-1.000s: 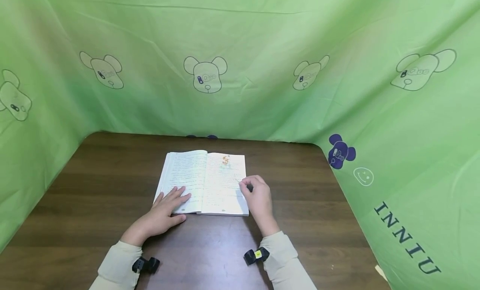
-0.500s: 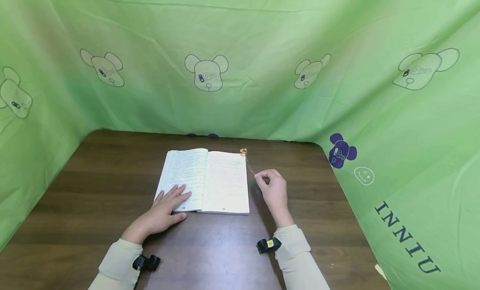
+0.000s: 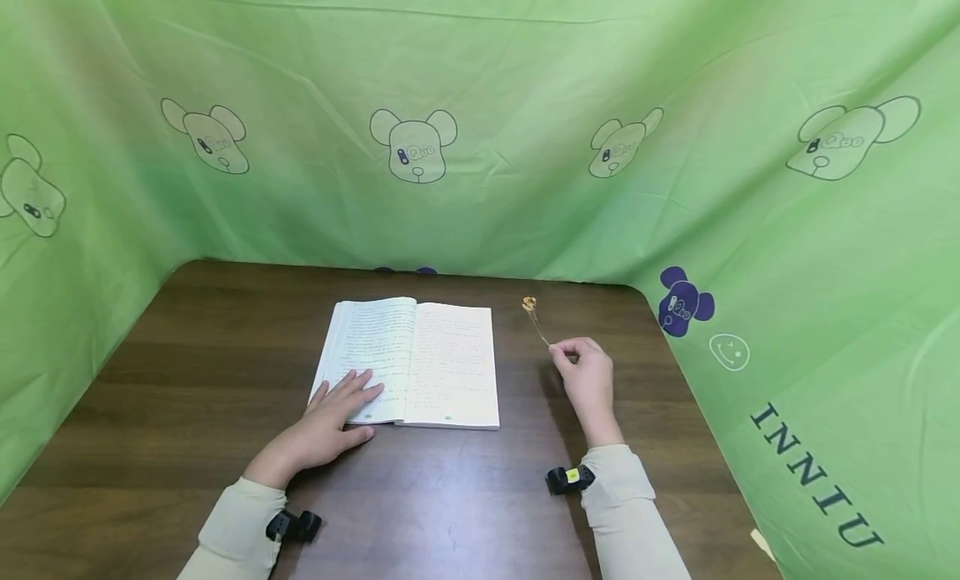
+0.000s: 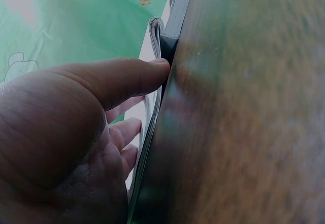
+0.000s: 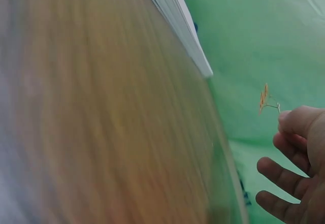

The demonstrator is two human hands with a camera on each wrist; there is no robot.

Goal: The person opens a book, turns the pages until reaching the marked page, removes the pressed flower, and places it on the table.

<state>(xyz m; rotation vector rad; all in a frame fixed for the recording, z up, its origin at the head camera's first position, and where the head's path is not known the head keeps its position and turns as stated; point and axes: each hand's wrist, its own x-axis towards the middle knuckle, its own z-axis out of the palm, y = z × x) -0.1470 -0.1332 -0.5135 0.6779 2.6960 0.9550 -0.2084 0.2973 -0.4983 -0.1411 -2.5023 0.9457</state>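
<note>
An open book (image 3: 453, 363) with printed pages lies on the brown table. My left hand (image 3: 322, 426) rests with spread fingers on the lower part of its left page, the thumb at the bottom edge, as the left wrist view also shows. To the right of the book, my right hand (image 3: 587, 380) pinches the thin stem of a small dried orange flower (image 3: 529, 304) between thumb and forefinger. The flower head points away from me, above the table. In the right wrist view the flower (image 5: 263, 99) stands out past the thumb, and the other fingers are loosely spread.
The wooden table (image 3: 225, 355) is bordered at the back and sides by a green cloth (image 3: 517, 222) printed with bear heads. A small pale piece (image 3: 762, 544) shows at the table's right edge. Each wrist wears a black camera (image 3: 570, 479).
My right hand has moved right, carrying the flower off the right page and past the book's right edge. The left hand has stayed on the left page.
</note>
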